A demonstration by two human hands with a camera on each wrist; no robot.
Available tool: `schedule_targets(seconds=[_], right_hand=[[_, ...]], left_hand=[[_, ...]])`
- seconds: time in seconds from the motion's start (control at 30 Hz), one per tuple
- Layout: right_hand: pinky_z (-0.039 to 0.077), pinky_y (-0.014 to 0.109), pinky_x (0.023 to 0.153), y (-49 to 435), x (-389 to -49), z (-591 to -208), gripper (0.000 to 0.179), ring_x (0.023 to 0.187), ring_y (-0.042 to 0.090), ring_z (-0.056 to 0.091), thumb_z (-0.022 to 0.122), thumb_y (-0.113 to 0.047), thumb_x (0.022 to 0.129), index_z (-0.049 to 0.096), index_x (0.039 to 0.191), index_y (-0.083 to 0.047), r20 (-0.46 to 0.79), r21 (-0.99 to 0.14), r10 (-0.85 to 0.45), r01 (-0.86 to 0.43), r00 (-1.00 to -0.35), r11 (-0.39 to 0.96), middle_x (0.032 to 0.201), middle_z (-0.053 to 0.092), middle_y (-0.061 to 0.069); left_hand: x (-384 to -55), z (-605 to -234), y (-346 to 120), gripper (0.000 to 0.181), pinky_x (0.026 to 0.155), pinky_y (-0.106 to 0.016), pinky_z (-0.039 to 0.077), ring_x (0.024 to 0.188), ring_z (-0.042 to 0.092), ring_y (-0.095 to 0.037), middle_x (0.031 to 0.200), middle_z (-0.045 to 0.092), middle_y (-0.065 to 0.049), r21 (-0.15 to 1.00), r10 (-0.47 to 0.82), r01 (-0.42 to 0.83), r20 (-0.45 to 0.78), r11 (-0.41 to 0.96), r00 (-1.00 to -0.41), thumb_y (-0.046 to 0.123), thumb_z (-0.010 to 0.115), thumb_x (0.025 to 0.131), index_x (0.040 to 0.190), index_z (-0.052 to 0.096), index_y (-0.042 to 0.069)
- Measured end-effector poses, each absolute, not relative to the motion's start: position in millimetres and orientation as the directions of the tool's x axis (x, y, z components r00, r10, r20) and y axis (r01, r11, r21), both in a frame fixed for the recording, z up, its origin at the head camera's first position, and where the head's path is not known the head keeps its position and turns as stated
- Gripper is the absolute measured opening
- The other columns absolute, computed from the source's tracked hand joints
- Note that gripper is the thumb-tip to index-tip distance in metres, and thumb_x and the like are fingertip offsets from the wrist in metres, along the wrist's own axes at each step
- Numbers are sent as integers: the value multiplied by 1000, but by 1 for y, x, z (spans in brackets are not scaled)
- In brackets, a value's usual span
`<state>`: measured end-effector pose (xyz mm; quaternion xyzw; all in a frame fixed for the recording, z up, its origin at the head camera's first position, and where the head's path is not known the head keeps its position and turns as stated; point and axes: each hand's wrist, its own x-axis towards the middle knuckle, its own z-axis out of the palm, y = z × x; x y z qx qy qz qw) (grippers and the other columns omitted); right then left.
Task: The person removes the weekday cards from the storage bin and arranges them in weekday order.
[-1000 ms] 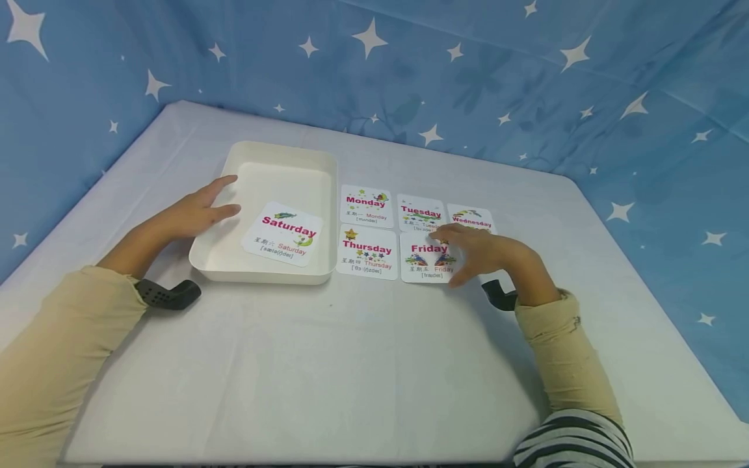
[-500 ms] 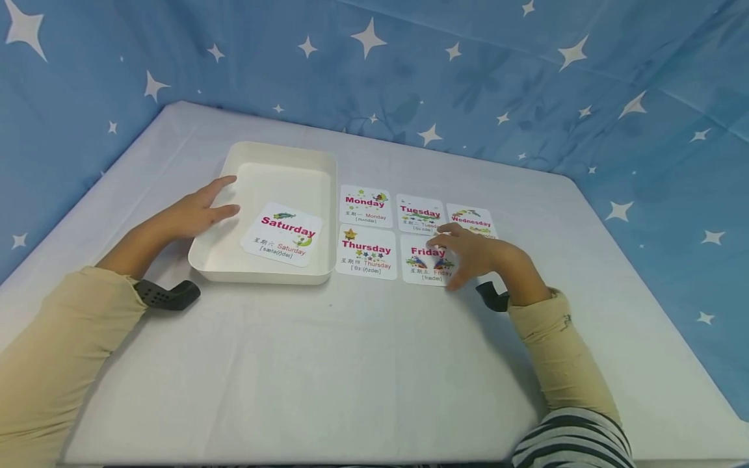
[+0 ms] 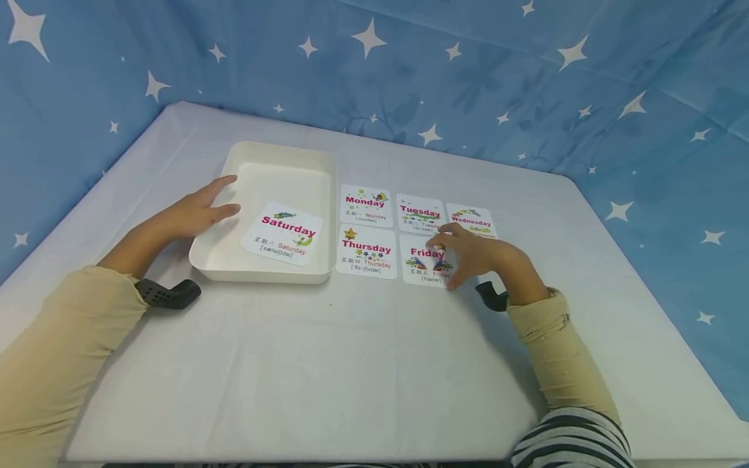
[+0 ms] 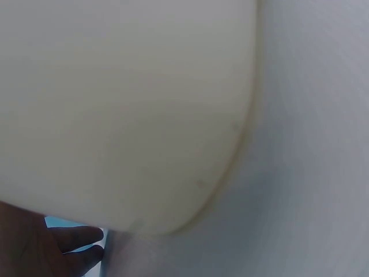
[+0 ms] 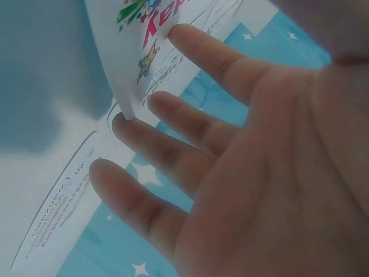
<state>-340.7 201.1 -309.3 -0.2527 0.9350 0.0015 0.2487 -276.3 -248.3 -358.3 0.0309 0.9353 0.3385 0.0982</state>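
My left hand (image 3: 196, 211) lies over the left rim of a white tray (image 3: 275, 275), its thumb and forefinger extended over the inside. In the left wrist view the tray wall (image 4: 144, 133) fills much of the frame, with fingers (image 4: 78, 238) beyond it. A Saturday card (image 3: 281, 233) lies tilted in the tray. My right hand (image 3: 476, 253) is spread over the right part of the Friday card (image 3: 426, 276), thumb near its lower right corner. In the right wrist view the fingers are extended, with fingertips (image 5: 180, 33) touching the Friday card (image 5: 124, 57).
Monday (image 3: 366, 207), Tuesday (image 3: 418, 211) and Wednesday (image 3: 470, 214) cards form a row right of the tray. A Thursday card (image 3: 367, 252) lies below Monday, left of Friday. The white-covered table (image 3: 304, 377) meets a blue star-patterned cloth (image 3: 374, 78) behind.
The Friday card has shifted slightly toward the person and now lies flatter. My right hand has moved a little left with it. The left hand and tray have stayed in place.
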Motion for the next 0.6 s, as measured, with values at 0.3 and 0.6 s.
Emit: schedule_targets(seconds=[0.3, 0.6], right_hand=[[32, 58, 99, 199, -343, -307, 79, 131, 35, 24, 80, -23, 68, 39, 135, -18, -479, -113, -478, -488, -736, 866, 147, 21, 13], [26, 65, 100, 186, -329, -297, 84, 136, 40, 15, 78, -28, 71, 33, 141, -20, -404, -65, -515, -538, -756, 840, 150, 18, 13]], left_hand=[[-277, -357, -250, 72, 106, -63, 8, 136, 4, -48, 150, 1, -27, 650, 122, -10, -157, 760, -980, 40, 39, 96, 147, -2, 9], [-277, -356, -252, 71, 107, -62, 9, 135, 5, -48, 149, 3, -28, 657, 124, -9, -156, 754, -980, 37, 39, 97, 147, -1, 8]])
